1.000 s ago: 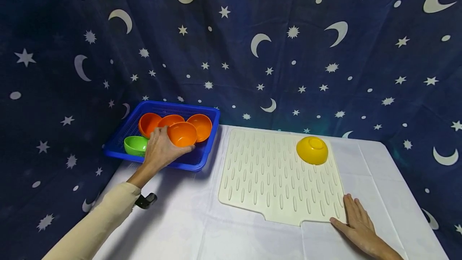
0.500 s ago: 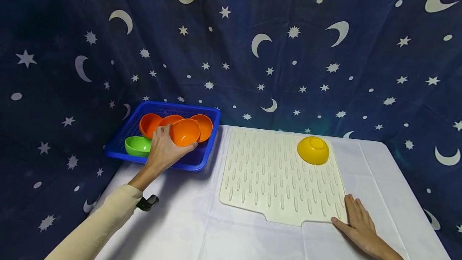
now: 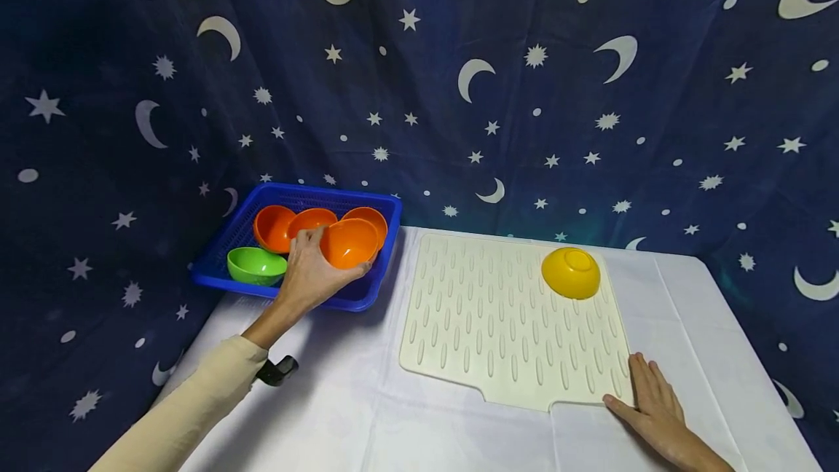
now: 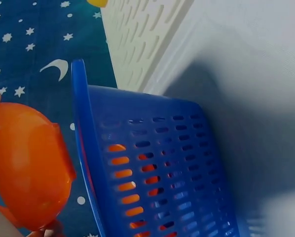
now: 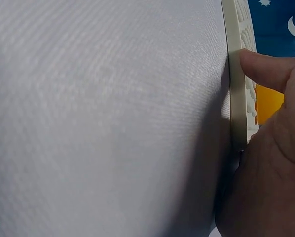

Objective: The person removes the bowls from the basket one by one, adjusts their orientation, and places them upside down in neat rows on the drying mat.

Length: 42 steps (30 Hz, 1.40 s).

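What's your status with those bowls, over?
Left hand grips orange bowl over blue basket. Right hand touching edge of white mat. Yellow bowl occupies mat's far corner.

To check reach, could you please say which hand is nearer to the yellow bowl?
The right hand, at the mat, front-right of the yellow bowl; the left hand is farther, left of it at the basket.

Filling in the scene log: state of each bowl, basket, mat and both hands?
Blue basket: upright, holding bowls.
White mat: flat, ribbed side up.
Yellow bowl: upside down on mat.
Green bowl: in basket, open side up.
Front orange bowl: gripped, opening visible, looks empty.
Three other orange bowls: in basket, openings visible.
Left hand: fingers gripping front orange bowl.
Right hand: fingers extended at mat's edge.
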Motion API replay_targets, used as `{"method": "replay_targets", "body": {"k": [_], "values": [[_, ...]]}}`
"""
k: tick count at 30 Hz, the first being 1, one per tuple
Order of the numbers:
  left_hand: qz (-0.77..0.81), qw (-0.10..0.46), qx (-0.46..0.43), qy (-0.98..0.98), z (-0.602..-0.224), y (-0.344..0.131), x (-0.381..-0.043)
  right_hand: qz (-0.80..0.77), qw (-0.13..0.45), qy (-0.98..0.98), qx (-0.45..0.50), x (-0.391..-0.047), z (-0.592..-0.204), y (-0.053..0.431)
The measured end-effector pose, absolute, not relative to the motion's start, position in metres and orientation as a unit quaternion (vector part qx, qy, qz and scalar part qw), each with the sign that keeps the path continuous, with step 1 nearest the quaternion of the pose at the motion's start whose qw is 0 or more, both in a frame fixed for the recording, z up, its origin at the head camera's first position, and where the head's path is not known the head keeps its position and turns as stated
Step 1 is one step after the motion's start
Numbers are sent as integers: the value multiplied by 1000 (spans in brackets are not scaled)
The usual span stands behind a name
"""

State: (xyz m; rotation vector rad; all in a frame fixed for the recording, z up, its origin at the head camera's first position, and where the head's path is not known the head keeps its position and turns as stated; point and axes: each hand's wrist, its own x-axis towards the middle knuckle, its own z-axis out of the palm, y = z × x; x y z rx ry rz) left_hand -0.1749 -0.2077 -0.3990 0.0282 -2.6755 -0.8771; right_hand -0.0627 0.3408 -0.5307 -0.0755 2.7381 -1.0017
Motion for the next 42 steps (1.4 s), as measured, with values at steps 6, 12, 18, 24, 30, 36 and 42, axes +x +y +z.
{"method": "replay_targets", "body": {"k": [6, 12, 18, 24, 30, 36, 42], "values": [[-302, 141, 8, -943, -397, -201, -174, -340, 101, 935, -30, -65, -530, 340], [-306, 121, 14, -944, -396, -194, -173, -329, 89, 940, -32, -62, -533, 338], [-312, 119, 8, -942, -398, -184, -175, -317, 82, 944, -33, -62, -534, 338], [-312, 108, 4, -944, -398, -175, -176, -318, 88, 944, -30, -62, -534, 338], [-312, 95, -1, -945, -400, -168, -175, -313, 91, 945, -26, -61, -535, 337], [-318, 104, -13, -942, -400, -159, -172, -296, 93, 950, -28, -63, -534, 336], [-321, 112, -34, -940, -406, -147, -167, -278, 87, 956, -19, -62, -525, 335]]}}
